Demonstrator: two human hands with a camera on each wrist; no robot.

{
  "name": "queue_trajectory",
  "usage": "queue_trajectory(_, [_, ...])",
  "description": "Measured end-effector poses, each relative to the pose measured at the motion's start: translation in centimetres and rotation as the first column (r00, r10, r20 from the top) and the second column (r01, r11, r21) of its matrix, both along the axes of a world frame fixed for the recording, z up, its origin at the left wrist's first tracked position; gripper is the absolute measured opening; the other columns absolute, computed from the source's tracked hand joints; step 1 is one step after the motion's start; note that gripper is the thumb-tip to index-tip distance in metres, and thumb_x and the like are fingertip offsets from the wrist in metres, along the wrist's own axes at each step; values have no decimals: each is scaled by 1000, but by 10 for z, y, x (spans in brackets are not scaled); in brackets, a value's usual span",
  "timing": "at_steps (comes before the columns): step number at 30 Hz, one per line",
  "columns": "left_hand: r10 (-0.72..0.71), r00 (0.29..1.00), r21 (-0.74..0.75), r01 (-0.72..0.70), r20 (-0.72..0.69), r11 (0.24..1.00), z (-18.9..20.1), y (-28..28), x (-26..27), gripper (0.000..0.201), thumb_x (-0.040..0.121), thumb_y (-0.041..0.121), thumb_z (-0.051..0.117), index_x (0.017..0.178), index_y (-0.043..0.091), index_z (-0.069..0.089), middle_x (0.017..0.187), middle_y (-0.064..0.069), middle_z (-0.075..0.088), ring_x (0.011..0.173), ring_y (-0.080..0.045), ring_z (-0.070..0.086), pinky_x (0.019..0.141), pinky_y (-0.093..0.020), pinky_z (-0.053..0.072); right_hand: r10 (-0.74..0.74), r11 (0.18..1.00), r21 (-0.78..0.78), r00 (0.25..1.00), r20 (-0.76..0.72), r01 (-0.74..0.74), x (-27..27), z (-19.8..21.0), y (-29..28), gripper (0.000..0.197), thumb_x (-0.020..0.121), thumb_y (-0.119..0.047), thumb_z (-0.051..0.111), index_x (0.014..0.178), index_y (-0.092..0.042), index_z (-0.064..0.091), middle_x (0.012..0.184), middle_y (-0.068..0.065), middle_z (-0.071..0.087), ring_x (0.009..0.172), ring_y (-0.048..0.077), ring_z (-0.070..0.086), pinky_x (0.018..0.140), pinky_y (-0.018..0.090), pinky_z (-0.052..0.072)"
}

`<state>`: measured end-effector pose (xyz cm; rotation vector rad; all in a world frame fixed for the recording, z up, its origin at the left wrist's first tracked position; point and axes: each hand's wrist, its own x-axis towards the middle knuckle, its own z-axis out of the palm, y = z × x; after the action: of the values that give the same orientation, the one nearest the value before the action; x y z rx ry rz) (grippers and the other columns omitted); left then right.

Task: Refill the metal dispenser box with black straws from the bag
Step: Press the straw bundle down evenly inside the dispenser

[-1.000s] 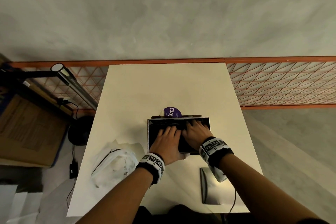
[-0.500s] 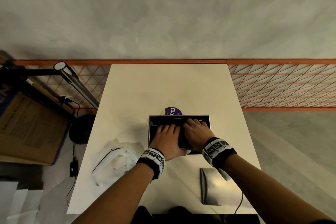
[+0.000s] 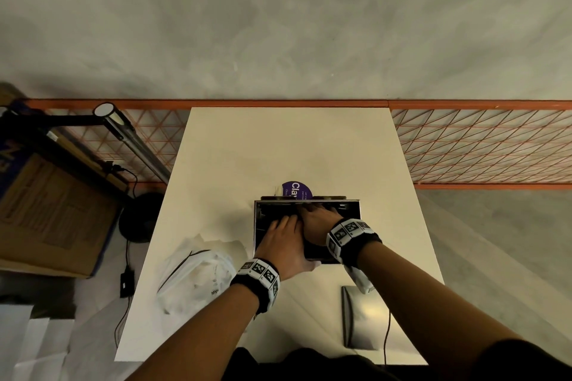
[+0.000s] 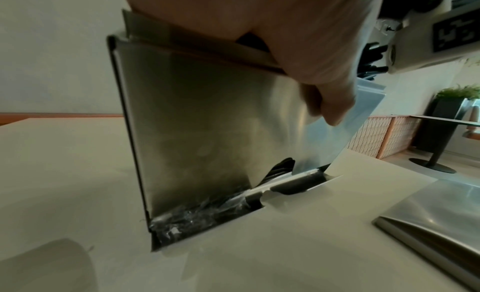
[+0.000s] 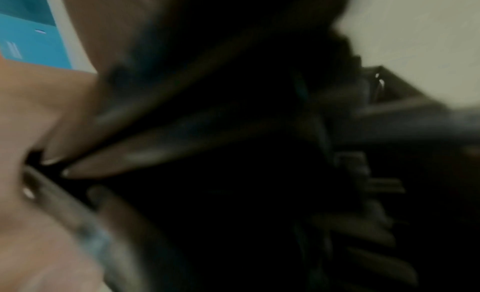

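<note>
Tabletop, cream and rectangular [image 3: 288, 145], stretches away from you to an orange wire-mesh railing [image 3: 483, 148], with grey concrete floor beyond. On the floor at far left sits a brown cardboard box [image 3: 52, 213], then a black lamp with a tubular head [image 3: 123, 130]. On the table's left lies a crumpled white plastic bag [image 3: 198, 275]. At centre stands the open-topped shiny metal dispenser box [image 3: 255, 226], its dark inside filled with black straws [image 3: 272, 212]; a purple round label [image 3: 295, 189] peeks out behind it. Your left hand [image 3: 283, 243] reaches flat over the near rim, fingers extended onto the straws, thumb down the front wall. Your right hand [image 3: 318, 221] lies beside it, deeper in, fingers spread on the straws. A flat metal lid [image 3: 360, 322] lies at near right.
</note>
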<state>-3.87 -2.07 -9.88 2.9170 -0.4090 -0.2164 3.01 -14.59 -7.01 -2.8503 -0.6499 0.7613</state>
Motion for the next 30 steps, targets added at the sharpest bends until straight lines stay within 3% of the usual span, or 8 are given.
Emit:
queue_trajectory(7, [-24, 999, -78, 21, -41, 997, -1, 5, -3, 91, 68, 69, 69, 139, 18, 44, 131, 1, 45, 123, -20, 42, 111, -37, 38, -83, 996, 36, 996, -42, 84, 5, -8, -1, 52, 93, -34, 35, 144, -26, 38, 150, 8, 42, 139, 31, 37, 114, 49, 28])
queue_trajectory(12, [-28, 999, -118, 31, 25, 993, -2, 5, -5, 86, 65, 67, 70, 134, 19, 50, 133, 2, 41, 125, -20, 40, 111, -36, 41, -101, 994, 42, 994, -52, 103, 4, -4, -2, 47, 94, -33, 38, 139, -23, 43, 146, 10, 46, 134, 32, 43, 111, 47, 33])
queue_trajectory(14, [-38, 997, -109, 45, 72, 993, -2, 4, -4, 86, 64, 67, 68, 133, 18, 52, 135, 1, 41, 127, -22, 40, 115, -38, 38, -99, 994, 43, 994, -54, 102, 3, -4, -3, 46, 94, -34, 37, 138, -23, 44, 145, 10, 47, 132, 33, 46, 110, 48, 35])
queue_trajectory(17, [-46, 994, -81, 54, 104, 995, -3, 3, -4, 90, 63, 67, 66, 136, 16, 52, 140, -3, 41, 135, -26, 39, 124, -46, 23, -99, 994, 41, 994, -55, 101, 4, -4, -3, 47, 94, -35, 37, 139, -21, 44, 144, 10, 48, 130, 33, 48, 109, 48, 37])
queue_trajectory(21, [-12, 999, -19, 13, 46, 1000, -6, 2, -4, 91, 62, 72, 58, 133, 17, 49, 147, -6, 40, 143, -28, 35, 125, -54, 14, -77, 997, 28, 996, -46, 78, 2, -5, -3, 50, 95, -34, 36, 144, -22, 38, 146, 9, 46, 130, 32, 48, 108, 49, 37])
queue_trajectory(25, [-19, 1000, 17, 18, 22, 1000, -6, 2, -6, 93, 64, 73, 58, 135, 15, 45, 145, -7, 43, 139, -29, 39, 124, -49, 20, -39, 999, 17, 999, -24, 39, 0, -8, -5, 48, 95, -34, 34, 143, -25, 38, 144, 9, 48, 130, 31, 49, 106, 50, 36])
queue_trajectory(30, [-10, 999, 18, 9, 34, 1000, -5, 2, -7, 89, 62, 72, 59, 130, 17, 48, 131, -3, 48, 123, -27, 48, 119, -45, 29, -71, 997, -8, 996, -56, 71, 4, -8, -4, 53, 96, -42, 31, 148, -36, 31, 155, 5, 35, 142, 30, 32, 114, 50, 23])
